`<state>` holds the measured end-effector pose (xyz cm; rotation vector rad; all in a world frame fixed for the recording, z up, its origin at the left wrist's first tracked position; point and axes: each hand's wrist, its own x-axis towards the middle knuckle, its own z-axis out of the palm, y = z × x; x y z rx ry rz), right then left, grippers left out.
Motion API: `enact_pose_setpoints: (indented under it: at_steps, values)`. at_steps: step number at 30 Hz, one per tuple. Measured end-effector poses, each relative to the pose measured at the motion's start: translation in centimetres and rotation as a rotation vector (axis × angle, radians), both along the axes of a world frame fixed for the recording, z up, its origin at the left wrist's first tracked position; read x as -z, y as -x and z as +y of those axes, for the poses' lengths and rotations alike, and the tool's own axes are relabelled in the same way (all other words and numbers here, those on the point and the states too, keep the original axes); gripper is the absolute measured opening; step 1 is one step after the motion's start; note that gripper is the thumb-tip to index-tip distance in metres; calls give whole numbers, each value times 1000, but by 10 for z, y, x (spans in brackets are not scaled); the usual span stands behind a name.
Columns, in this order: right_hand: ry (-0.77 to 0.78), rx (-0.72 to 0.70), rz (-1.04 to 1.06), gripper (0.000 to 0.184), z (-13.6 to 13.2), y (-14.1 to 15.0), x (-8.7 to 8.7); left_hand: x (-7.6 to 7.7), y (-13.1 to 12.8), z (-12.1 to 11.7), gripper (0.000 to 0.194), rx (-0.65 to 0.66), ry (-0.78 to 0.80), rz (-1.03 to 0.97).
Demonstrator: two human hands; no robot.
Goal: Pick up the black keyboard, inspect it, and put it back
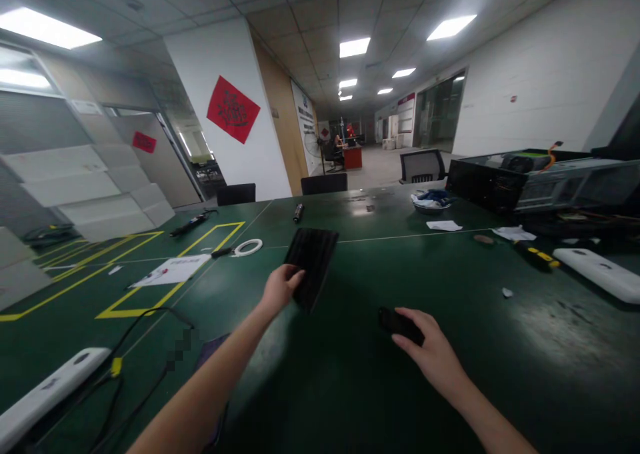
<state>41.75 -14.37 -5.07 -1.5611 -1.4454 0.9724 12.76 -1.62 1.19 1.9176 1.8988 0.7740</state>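
My left hand point(281, 286) grips the near left corner of a flat black ribbed panel point(313, 262) and holds it tilted over the dark green table point(360, 374). My right hand point(434, 351) is closed round a small black object point(395, 323) just above the table, a little nearer to me and to the right of the panel. Both forearms reach in from the bottom edge.
An open computer case point(540, 177) stands at the far right, with a white power strip point(600, 273) and a yellow-handled tool point(540, 255) before it. A coiled white cable point(249, 247), a paper sheet point(173, 270) and yellow tape lines lie left. Another power strip point(47, 393) with cables sits near left.
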Motion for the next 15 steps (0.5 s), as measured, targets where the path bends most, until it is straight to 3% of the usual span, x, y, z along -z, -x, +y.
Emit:
enact_pose_setpoints:
  at_steps: [2,5,8,15]
  values:
    - [-50,-66,82,44,-3,2,-1,15,-37,-31,36,262,-31,-231]
    - [-150,-142,173,41,-6,4,0,35,-77,-70,38,492,22,-405]
    - [-199,-180,167,39,-6,3,1,45,-92,-88,38,589,74,-507]
    - [-265,-291,13,35,-8,4,-9,47,-85,-94,39,688,71,-512]
